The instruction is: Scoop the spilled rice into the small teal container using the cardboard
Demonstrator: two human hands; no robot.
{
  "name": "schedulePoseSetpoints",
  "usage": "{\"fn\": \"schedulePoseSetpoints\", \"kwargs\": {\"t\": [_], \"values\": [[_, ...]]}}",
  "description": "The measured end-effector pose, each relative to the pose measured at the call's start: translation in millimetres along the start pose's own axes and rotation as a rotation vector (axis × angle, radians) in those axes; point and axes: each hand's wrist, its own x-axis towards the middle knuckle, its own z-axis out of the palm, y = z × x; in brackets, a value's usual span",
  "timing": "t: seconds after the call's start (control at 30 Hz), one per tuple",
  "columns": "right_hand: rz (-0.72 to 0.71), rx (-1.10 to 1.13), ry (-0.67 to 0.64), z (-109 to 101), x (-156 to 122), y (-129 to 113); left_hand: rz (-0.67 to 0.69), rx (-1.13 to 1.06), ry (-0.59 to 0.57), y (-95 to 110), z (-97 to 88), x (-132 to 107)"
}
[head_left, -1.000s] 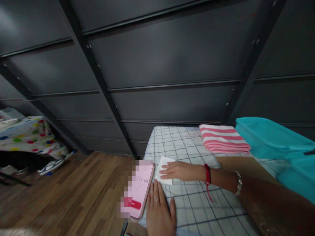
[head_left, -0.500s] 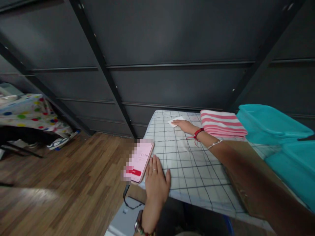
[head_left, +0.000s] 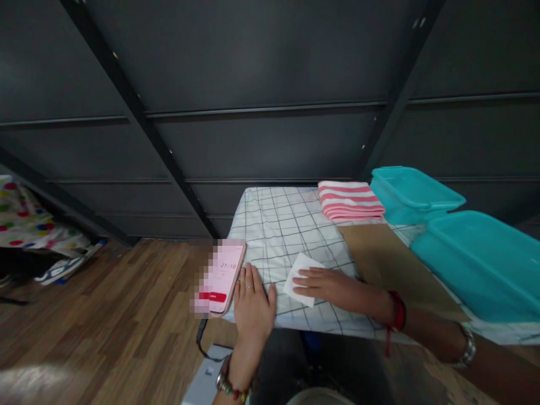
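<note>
My left hand [head_left: 255, 306] lies flat with fingers stretched out near the front left of the checked tablecloth [head_left: 274, 225]. It holds nothing and rests right beside a phone [head_left: 223, 270] with a pink screen. My right hand [head_left: 323, 286] lies palm down on a white tissue or wipe [head_left: 301, 275], its fingers stretched out and pressing the sheet against the cloth near the front edge. Part of the sheet is hidden under the fingers.
A folded pink-and-white striped towel [head_left: 350, 199] lies at the back right. Beside it stand a teal plastic bin [head_left: 415, 191] and a second teal bin [head_left: 481, 264]. A brown board [head_left: 392, 261] lies in front. Dark wall panels [head_left: 270, 146] rise behind the table.
My right hand has drawn the white sheet from the back of the table toward the front edge. The left hand stays beside the phone. The whole view has turned to the right.
</note>
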Motion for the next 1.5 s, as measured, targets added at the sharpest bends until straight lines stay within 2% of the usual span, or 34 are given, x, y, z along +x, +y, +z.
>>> {"fn": "schedulePoseSetpoints", "kwargs": {"t": [0.03, 0.13, 0.23, 0.33, 0.47, 0.53, 0.67, 0.77, 0.9, 0.97, 1.03, 1.1, 1.23, 1.3, 1.4, 1.5], "values": [[0.004, 0.013, -0.016, -4.2, -7.7, 2.6, 0.004, -0.003, 0.001, -0.4, -0.1, 0.2], [0.251, -0.022, 0.002, -24.1, -23.6, 26.4, 0.013, -0.003, 0.007, -1.1, -0.4, 0.9], [0.381, -0.064, 0.045, -35.2, -27.0, 38.3, 0.015, 0.008, 0.026, -1.2, 0.9, 1.4], [0.361, -0.073, 0.038, -27.5, -22.7, 14.1, 0.007, -0.004, 0.053, -1.8, 4.8, 1.3], [0.163, -0.032, 0.006, -15.0, -29.4, -25.6, 0.012, -0.024, 0.09, -4.3, 11.3, 0.5], [0.172, -0.021, 0.003, -17.5, -42.7, -27.8, 0.022, -0.014, 0.103, -5.8, 12.8, -0.1], [0.329, -0.06, 0.042, -26.2, -65.3, -14.4, 0.021, 0.017, 0.074, -5.5, 10.4, -1.2], [0.348, -0.099, 0.073, -23.3, -53.1, -14.7, -0.004, 0.024, 0.048, 0.7, 7.6, 1.8], [0.202, -0.082, 0.001, -16.1, 2.8, -18.0, 0.068, 0.035, 0.031, 14.5, 7.6, 14.1], [0.158, -0.084, -0.057, -16.9, 33.8, -9.0, 0.126, 0.038, -0.045, 19.5, 8.0, 20.7], [0.157, -0.082, -0.084, -21.8, 58.4, 9.8, 0.146, 0.052, -0.136, 21.5, 7.1, 25.0], [0.247, -0.091, -0.084, -29.9, 73.7, 36.6, 0.141, 0.076, -0.19, 21.0, 4.3, 26.5], [0.442, -0.139, -0.023, -46.6, 78.6, 94.7, 0.135, 0.106, -0.228, 19.4, -2.9, 26.1], [0.498, -0.159, 0.01, -50.0, 72.6, 113.3, 0.126, 0.118, -0.251, 19.8, -5.1, 26.0], [0.508, -0.166, 0.036, -45.8, 58.6, 116.0, 0.12, 0.127, -0.261, 20.7, -5.8, 25.3], [0.444, -0.15, 0.028, -36.1, 43.4, 95.7, 0.116, 0.124, -0.253, 21.7, -5.0, 25.3]]}}
